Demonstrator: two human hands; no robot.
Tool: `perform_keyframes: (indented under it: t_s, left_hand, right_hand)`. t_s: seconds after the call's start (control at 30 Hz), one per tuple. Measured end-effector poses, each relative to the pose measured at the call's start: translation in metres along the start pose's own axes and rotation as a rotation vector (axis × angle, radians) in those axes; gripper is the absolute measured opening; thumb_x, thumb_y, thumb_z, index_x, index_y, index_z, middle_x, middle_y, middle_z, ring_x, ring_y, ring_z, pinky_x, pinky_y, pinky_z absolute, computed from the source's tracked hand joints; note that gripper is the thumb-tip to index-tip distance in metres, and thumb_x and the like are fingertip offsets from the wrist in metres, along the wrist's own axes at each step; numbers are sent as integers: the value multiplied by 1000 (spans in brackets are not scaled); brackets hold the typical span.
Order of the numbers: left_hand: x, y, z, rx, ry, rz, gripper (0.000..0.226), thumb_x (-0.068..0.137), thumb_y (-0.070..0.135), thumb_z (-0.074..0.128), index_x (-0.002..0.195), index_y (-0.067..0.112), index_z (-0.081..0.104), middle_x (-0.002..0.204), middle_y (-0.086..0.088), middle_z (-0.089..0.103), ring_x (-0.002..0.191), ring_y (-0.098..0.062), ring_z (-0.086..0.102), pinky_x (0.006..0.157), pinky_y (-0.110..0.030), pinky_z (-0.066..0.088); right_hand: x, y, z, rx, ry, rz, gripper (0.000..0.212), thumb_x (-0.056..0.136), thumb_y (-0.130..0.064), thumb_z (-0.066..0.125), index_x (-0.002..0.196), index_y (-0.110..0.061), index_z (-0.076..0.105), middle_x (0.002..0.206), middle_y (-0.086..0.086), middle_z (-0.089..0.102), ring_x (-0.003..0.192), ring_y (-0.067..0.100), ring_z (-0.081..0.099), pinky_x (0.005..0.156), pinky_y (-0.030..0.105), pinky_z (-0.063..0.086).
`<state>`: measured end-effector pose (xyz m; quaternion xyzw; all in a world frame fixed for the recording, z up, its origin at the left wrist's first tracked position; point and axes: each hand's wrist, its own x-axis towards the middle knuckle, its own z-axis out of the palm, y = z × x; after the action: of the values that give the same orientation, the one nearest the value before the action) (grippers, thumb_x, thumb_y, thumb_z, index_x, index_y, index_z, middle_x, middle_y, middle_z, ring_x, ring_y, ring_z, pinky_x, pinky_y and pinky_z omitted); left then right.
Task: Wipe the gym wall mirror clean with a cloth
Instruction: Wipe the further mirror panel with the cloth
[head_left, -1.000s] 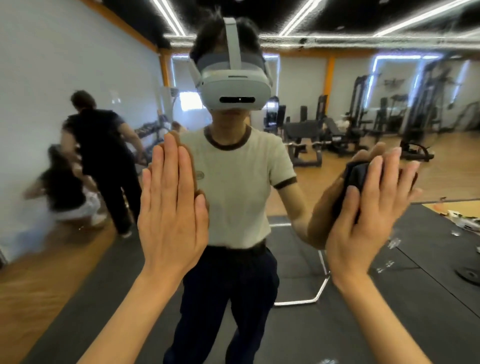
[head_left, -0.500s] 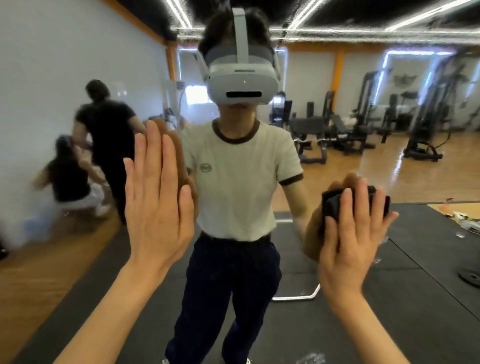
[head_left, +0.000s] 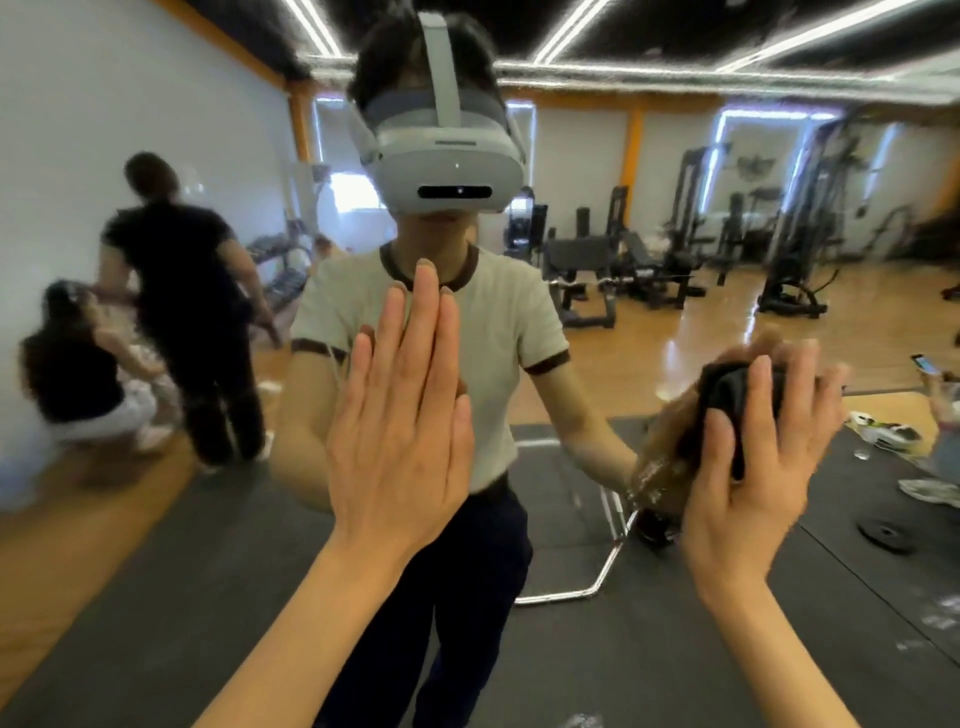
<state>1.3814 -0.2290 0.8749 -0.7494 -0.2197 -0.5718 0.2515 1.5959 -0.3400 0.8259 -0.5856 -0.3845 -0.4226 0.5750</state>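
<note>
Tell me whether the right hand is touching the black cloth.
Touching. In the head view the right hand lies over the black cloth, its spread fingers pressing the bunched cloth toward the mirror.

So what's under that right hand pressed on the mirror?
A dark cloth, bunched under the right hand, whose spread fingers press it to the mirror. The glass beneath the cloth is covered, so smudges there cannot be seen.

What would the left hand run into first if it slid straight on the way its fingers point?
The left hand lies flat on the mirror, fingers pointing up. Sliding that way it meets only more bare glass, as far as the picture shows; the cloth sits off to the right.
</note>
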Motion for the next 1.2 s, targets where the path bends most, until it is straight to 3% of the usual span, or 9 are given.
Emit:
perform_keyframes:
  t_s: [0.1, 0.23, 0.33, 0.47, 0.6, 0.73, 0.87, 1.07, 1.2]
  left_hand:
    - [-1, -1, 1, 25, -4, 12, 63, 101, 16, 35, 156, -1, 8, 164, -2, 3, 155, -17, -7, 127, -37, 1]
    - [-2, -1, 1, 21, -18, 12, 66, 101, 14, 39, 157, 2, 6, 165, -3, 1, 155, -17, -7, 127, -38, 2]
    - [-2, -2, 1, 13, -38, 9, 69, 100, 13, 42, 158, 3, 5, 166, -5, 0, 155, -19, -7, 127, -39, 2]
    - [-1, 0, 1, 21, -24, 21, 65, 102, 15, 36, 158, 1, 6, 165, -3, 1, 155, -21, -7, 127, -39, 3]
    - [-2, -1, 0, 8, -27, 31, 64, 103, 15, 35, 158, 2, 5, 166, -5, 0, 156, -22, -3, 127, -39, 3]
    - [-2, -1, -1, -1, -24, 31, 61, 106, 18, 30, 159, 3, 3, 166, -6, 1, 155, -22, 0, 127, -39, 4]
    - [-3, -3, -1, -8, -46, 44, 62, 107, 19, 29, 159, 4, 0, 167, -11, -7, 156, -24, -1, 127, -39, 3]
    - [-1, -2, -1, 3, -58, 43, 64, 104, 18, 30, 159, 1, 2, 167, -11, -14, 156, -26, -2, 127, -40, 2]
    - [-3, -2, 0, 22, -44, 49, 61, 106, 20, 27, 159, 1, 5, 167, -12, -6, 156, -26, 2, 127, -40, 2]
  right_hand:
    - [-10, -50, 25, 53, 35, 35, 44, 109, -18, 36, 149, 1, 36, 160, 15, 29, 154, 23, 4, 125, 52, -1]
    - [-19, -94, 48, 19, -78, -374, 41, 106, -16, 46, 146, -7, 39, 156, 4, 35, 155, 20, 8, 125, 48, 3]
    - [3, -50, 32, -67, -98, -549, 39, 109, -23, 44, 146, -12, 41, 158, -1, 30, 155, 20, 9, 122, 52, -1]
    - [26, 12, -2, -4, 31, -99, 39, 110, -18, 41, 147, -6, 44, 164, 14, 22, 153, 36, 13, 120, 68, 8]
    - [25, -33, 14, 114, 194, 242, 40, 109, -16, 43, 148, -7, 44, 160, 21, 31, 153, 35, 14, 121, 65, 10]
    - [1, -117, 49, 140, 5, -103, 38, 106, -12, 46, 142, 0, 50, 152, 26, 41, 149, 29, 18, 123, 55, 3]
    - [12, -98, 45, 49, -89, -454, 35, 110, -20, 42, 143, -6, 43, 150, 8, 44, 152, 20, 17, 123, 53, 11]
    - [39, -22, 8, 106, 150, 91, 39, 109, -16, 44, 144, 0, 46, 153, 18, 41, 150, 34, 23, 120, 65, 17]
    - [38, -67, 27, 125, 226, 248, 44, 109, -17, 42, 149, -1, 41, 160, 10, 34, 154, 28, 15, 126, 54, 8]
